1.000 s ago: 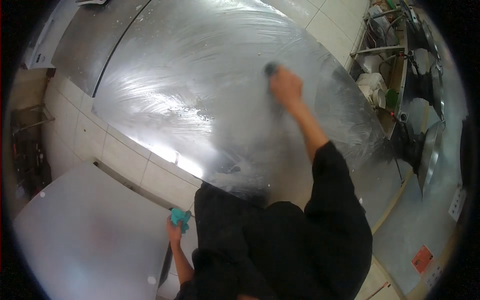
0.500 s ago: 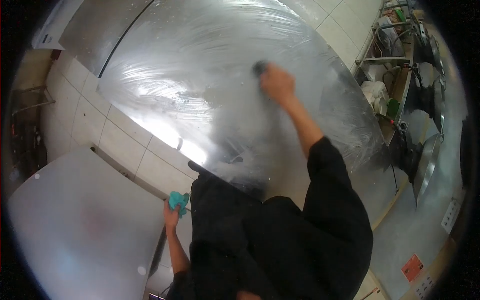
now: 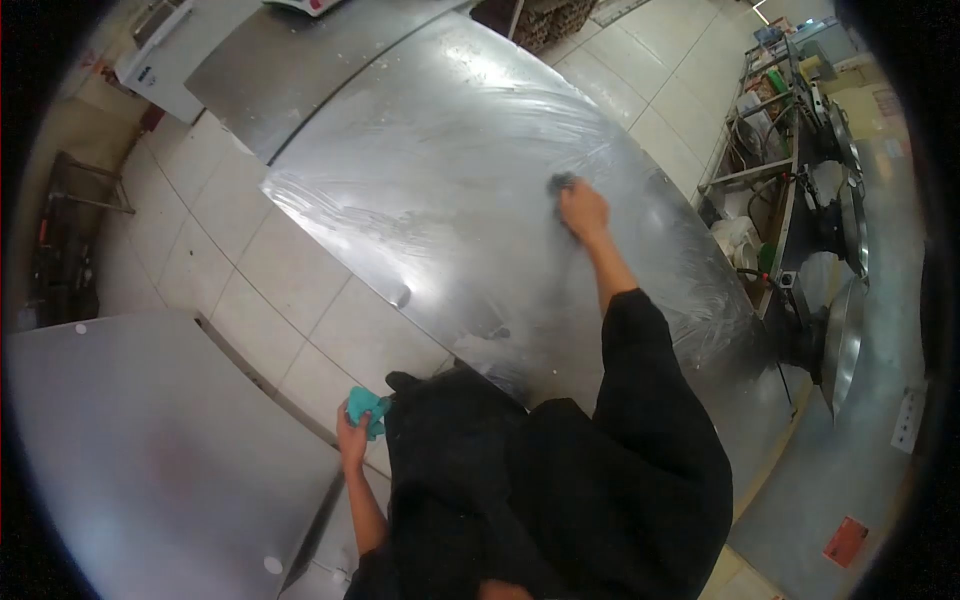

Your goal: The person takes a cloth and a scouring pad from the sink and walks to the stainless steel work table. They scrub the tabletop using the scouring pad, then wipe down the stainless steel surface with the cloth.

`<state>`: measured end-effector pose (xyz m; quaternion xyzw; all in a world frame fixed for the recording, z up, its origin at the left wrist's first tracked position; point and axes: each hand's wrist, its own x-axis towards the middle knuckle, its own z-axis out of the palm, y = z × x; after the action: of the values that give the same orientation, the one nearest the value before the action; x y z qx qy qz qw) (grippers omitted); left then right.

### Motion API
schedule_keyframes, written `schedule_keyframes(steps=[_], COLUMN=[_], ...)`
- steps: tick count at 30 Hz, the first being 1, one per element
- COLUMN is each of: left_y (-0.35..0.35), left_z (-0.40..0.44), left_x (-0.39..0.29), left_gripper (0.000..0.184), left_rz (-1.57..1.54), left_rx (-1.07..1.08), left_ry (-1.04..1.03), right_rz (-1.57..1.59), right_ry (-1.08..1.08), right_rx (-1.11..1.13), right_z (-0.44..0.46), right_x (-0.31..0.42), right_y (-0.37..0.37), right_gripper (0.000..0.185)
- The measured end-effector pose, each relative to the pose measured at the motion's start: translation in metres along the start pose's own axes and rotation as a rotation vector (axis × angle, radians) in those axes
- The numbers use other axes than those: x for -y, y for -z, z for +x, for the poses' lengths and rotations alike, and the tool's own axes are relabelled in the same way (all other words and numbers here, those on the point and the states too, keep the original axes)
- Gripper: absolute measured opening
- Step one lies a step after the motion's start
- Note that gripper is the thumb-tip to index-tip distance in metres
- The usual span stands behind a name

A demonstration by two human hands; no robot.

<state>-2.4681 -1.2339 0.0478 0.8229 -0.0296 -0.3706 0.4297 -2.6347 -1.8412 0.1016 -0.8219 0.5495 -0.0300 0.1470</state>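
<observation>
My right hand [image 3: 584, 208] is closed around a dark scouring pad [image 3: 560, 184], which is pressed against a metal tabletop [image 3: 450, 215]. Wet, whitish streaks curve over that surface. The pad is partly covered by my fingers and slightly blurred, so its exact material is unclear. Lower on the left, beside my dark clothing, my left hand [image 3: 350, 440] grips a crumpled teal cloth [image 3: 366, 410]. It hangs off the near edge of the table, above the tiled floor.
A second metal surface [image 3: 290, 75] adjoins the table's far left end. At lower left stands a pale, smooth-topped unit [image 3: 160, 440]. Woks [image 3: 845, 335] and a cluttered shelf [image 3: 765, 130] line the right side. Tiled floor [image 3: 260, 260] lies between the table and the unit.
The view has tilted up, showing more beyond the table's far end. My right hand is still on the tabletop with the scouring pad; my left still holds the cloth.
</observation>
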Motion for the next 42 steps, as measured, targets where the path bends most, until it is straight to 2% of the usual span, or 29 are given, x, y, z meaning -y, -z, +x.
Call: schedule_keyframes(steps=[1,4,6,8,10,12,13,15,16,17,19,21,23,24,27,30,31,32,33,34,35,36,38,41,42], left_y=[0.002,0.025,0.046,0.067,0.087,0.105,0.114,0.131,0.140,0.144,0.150,0.152,0.156,0.158,0.159,0.179,0.176,0.174,0.172,0.166,0.169,0.175,0.168,0.167,0.168], left_z=[0.002,0.009,0.010,0.012,0.017,0.029,0.033,0.038,0.041,0.046,0.058,0.075,0.106,0.122,0.142,0.169,0.187,0.198,0.211,0.222,0.235,0.255,0.271,0.296,0.304], left_x=[-0.006,0.022,0.032,0.047,0.069,0.094,0.094,0.088,0.081,0.071,0.046,0.026,0.038,0.040,-0.006,-0.032,-0.045,-0.059,-0.073,-0.085,-0.095,-0.093,-0.120,-0.145,-0.147], left_gripper=[0.052,0.051,0.050,0.049,0.049,0.047,0.047,0.044,0.044,0.043,0.042,0.045,0.048,0.051,0.054,0.053,0.053,0.052,0.052,0.052,0.051,0.051,0.051,0.049,0.048], left_rz=[-0.032,-0.092,-0.032,-0.060,-0.082,-0.033,-0.026,-0.058,-0.040,0.008,0.073,-0.033,0.042,0.106,-0.001,0.108,0.156,0.304,0.322,0.248,0.182,0.335,0.325,0.281,0.313], left_rx=[-0.010,-0.025,-0.080,-0.092,-0.105,-0.158,-0.139,-0.037,-0.026,-0.002,0.035,0.032,-0.015,-0.066,-0.015,0.035,0.073,0.015,0.033,0.056,0.072,0.103,0.113,0.161,0.176], left_ry=[0.002,-0.067,-0.061,-0.064,-0.054,-0.034,-0.029,0.044,0.042,0.034,0.020,0.101,0.088,0.080,0.178,0.239,0.225,0.202,0.220,0.246,0.270,0.207,0.221,0.200,0.123], right_rz=[0.006,-0.093,-0.143,-0.042,0.041,0.212,0.202,0.163,0.233,0.241,0.143,0.054,-0.061,-0.085,-0.052,0.091,0.312,0.298,0.157,0.232,0.220,0.215,0.210,0.081,0.082], right_ry=[-0.090,-0.080,0.031,0.138,0.301,0.405,0.386,0.361,0.373,0.354,0.155,-0.105,-0.245,-0.326,-0.507,-0.555,-0.472,-0.351,-0.170,-0.006,-0.019,0.057,0.227,-0.547,-0.630], right_rx=[-0.042,-0.104,-0.167,-0.199,-0.101,-0.192,-0.189,-0.045,-0.095,-0.102,-0.244,-0.379,-0.587,-0.612,-0.750,-0.813,-0.668,-0.587,-0.534,-0.492,-0.466,-0.494,-0.557,-0.589,-0.650], right_z=[0.011,-0.015,-0.064,-0.119,-0.166,-0.204,-0.215,-0.231,-0.233,-0.227,-0.205,-0.175,-0.128,-0.103,0.007,0.137,0.153,0.170,0.184,0.161,0.148,0.138,0.135,0.184,0.185], right_x=[-0.014,-0.019,0.001,0.027,0.054,0.085,0.095,0.109,0.107,0.096,0.059,0.025,-0.028,-0.039,-0.059,-0.033,0.026,0.068,0.088,0.142,0.141,0.142,0.139,0.000,-0.049], right_y=[0.004,0.000,-0.014,-0.034,-0.044,-0.048,-0.047,-0.045,-0.046,-0.053,-0.063,-0.043,-0.051,-0.048,-0.054,-0.073,-0.051,-0.057,-0.105,-0.105,-0.104,-0.106,-0.103,-0.022,-0.008], right_gripper=[0.034,0.036,0.035,0.033,0.036,0.038,0.038,0.041,0.037,0.037,0.031,0.027,0.024,0.024,0.027,0.029,0.028,0.025,0.021,0.015,0.015,0.016,0.018,0.024,0.026])
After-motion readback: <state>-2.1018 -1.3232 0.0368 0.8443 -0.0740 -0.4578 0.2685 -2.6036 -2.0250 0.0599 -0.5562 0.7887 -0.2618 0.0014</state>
